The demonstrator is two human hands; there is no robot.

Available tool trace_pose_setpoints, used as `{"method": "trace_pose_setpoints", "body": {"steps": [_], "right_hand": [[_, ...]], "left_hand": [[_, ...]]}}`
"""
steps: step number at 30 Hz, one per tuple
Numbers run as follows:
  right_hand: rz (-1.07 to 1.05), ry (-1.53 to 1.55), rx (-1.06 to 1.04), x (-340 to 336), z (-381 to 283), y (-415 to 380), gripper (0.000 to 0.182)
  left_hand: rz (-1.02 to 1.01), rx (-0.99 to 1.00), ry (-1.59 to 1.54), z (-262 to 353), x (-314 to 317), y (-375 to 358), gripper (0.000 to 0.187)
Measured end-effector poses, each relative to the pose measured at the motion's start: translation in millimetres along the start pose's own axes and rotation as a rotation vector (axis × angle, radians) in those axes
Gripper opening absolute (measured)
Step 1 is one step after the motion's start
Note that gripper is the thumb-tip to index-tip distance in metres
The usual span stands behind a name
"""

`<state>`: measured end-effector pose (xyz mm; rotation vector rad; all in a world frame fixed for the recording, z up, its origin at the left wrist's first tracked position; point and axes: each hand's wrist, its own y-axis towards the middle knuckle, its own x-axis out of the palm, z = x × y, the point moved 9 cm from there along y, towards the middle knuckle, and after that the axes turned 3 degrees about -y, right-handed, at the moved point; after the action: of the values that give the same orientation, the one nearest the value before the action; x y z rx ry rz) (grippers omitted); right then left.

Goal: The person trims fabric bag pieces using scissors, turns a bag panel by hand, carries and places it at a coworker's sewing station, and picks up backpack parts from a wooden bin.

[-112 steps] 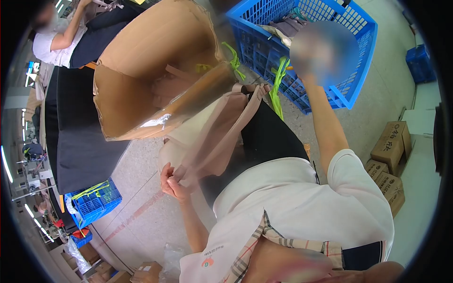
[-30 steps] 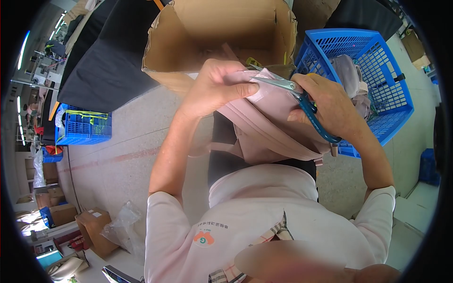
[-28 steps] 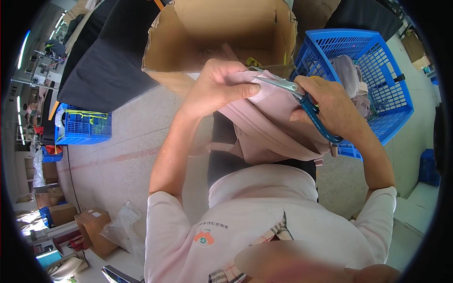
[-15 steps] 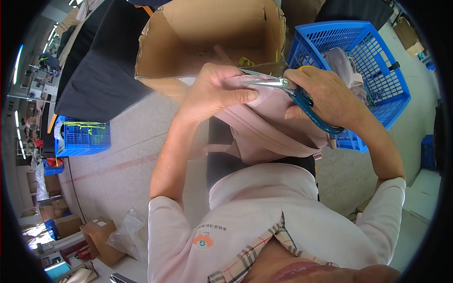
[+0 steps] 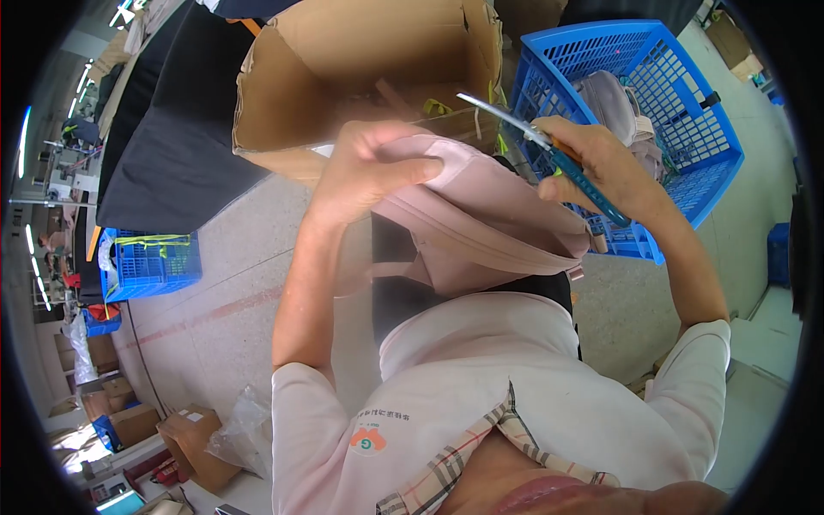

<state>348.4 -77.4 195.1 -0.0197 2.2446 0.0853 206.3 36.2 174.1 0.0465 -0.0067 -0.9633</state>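
A pale pink fabric bag (image 5: 481,232) lies over my lap, its opening gaping towards the right. My left hand (image 5: 365,167) is closed on the bag's upper edge, with the thumb pressed flat on the cloth near a seam. My right hand (image 5: 605,167) grips scissors (image 5: 577,176) with dark teal handles. Their blades look nearly together and point up and left, apart from the bag. Part of the handles is hidden by the fingers.
An open cardboard box (image 5: 369,51) holding pink scraps stands ahead. At the right, a blue basket (image 5: 639,39) contains several fabric pieces. Black cloth (image 5: 172,129) hangs at the left, above another blue basket (image 5: 154,266). More cartons (image 5: 197,446) stand lower left.
My right hand has drawn the scissors away from the bag's edge, to the right, and the blades have come closer together. My left hand keeps its hold on the bag.
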Motion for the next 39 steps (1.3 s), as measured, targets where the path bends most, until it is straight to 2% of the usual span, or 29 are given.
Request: {"method": "trace_pose_setpoints", "body": {"steps": [1,4,5,8,14,17,21,23,24,26,27,31,35,39], "right_hand": [[0.011,0.008,0.0,0.3,5.6,-4.7,0.062],[0.104,-0.086,-0.074,4.2,-1.1,-14.7,0.065],[0.021,-0.113,-0.001,11.7,1.7,-14.5,0.07],[0.103,-0.23,-0.102,15.5,-6.2,-11.8,0.071],[0.146,-0.263,-0.143,15.7,-9.2,-6.6,0.055],[0.105,-0.16,-0.125,16.6,-5.9,-5.2,0.049],[0.073,0.021,0.045,19.6,17.6,-8.9,0.042],[0.113,0.144,0.147,11.5,33.8,-16.5,0.044],[0.208,0.305,0.167,10.3,57.5,-26.9,0.043],[0.333,0.289,0.1,-8.4,73.4,-55.1,0.043],[0.279,0.261,0.193,-5.8,89.1,-69.6,0.051],[0.263,0.706,0.265,39.3,117.0,-106.7,0.064],[0.322,0.833,0.265,66.9,118.5,-105.4,0.05],[0.461,0.763,0.301,66.4,121.0,-100.5,0.044]], "left_hand": [[0.017,0.015,-0.027,-0.6,-2.5,0.7,0.022],[0.025,-0.035,-0.095,-5.2,-3.5,0.7,0.023],[0.025,-0.035,-0.093,-6.0,-3.4,1.1,0.023],[0.033,-0.031,-0.088,-6.2,-3.9,2.5,0.024],[0.059,-0.029,-0.063,-9.9,-5.5,3.9,0.024],[0.086,-0.047,0.01,-14.2,-11.2,3.3,0.024],[0.166,-0.033,0.039,-16.1,-19.9,-0.9,0.025],[0.158,0.028,0.004,-13.5,-28.9,-4.4,0.029],[0.167,0.026,-0.02,-17.3,-40.4,-7.4,0.031],[0.202,0.06,-0.057,-16.9,-59.3,-15.2,0.034],[0.231,0.073,-0.079,-18.5,-69.6,-18.8,0.033],[0.267,0.032,-0.2,-31.0,-92.3,-21.7,0.032],[0.251,0.005,-0.207,-44.7,-102.6,-13.1,0.028],[0.263,-0.04,-0.225,-63.6,-117.8,-8.4,0.025]]}}
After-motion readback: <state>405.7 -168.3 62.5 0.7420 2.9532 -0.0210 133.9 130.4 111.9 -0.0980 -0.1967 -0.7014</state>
